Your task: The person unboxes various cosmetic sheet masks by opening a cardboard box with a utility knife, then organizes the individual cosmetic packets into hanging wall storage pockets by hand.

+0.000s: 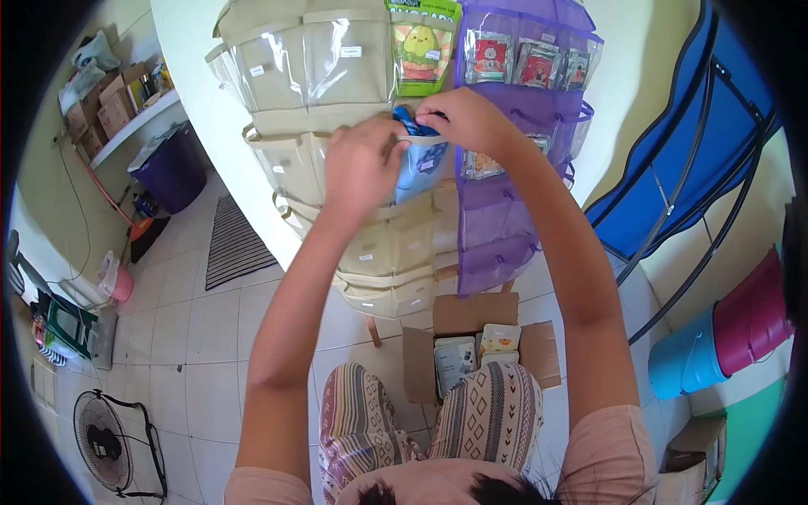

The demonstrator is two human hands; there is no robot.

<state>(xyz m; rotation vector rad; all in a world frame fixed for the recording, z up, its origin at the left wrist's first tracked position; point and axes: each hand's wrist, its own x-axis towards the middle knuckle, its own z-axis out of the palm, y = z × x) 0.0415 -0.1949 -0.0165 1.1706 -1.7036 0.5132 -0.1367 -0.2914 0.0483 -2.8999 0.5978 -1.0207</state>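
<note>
A blue packet (421, 168) sits in a clear pocket of the beige hanging organizer (370, 236), its dark blue top sticking out above the rim. My left hand (364, 160) grips the pocket's rim on the left, thumb at the edge. From the right, my right hand (465, 120) is closed on the packet's top, its fingertips partly hidden behind the rim. Just above hangs a green avocado-print pouch (421, 50) in another pocket. The purple hanging organizer (497, 206) beside it holds several small sachets (488, 57).
An open cardboard box (418, 362) with several flat packs stands on the floor by my knees. A blue folding frame (656, 168) and stacked buckets (690, 345) are at right. At left are a fan (105, 442) and purple bin (172, 172).
</note>
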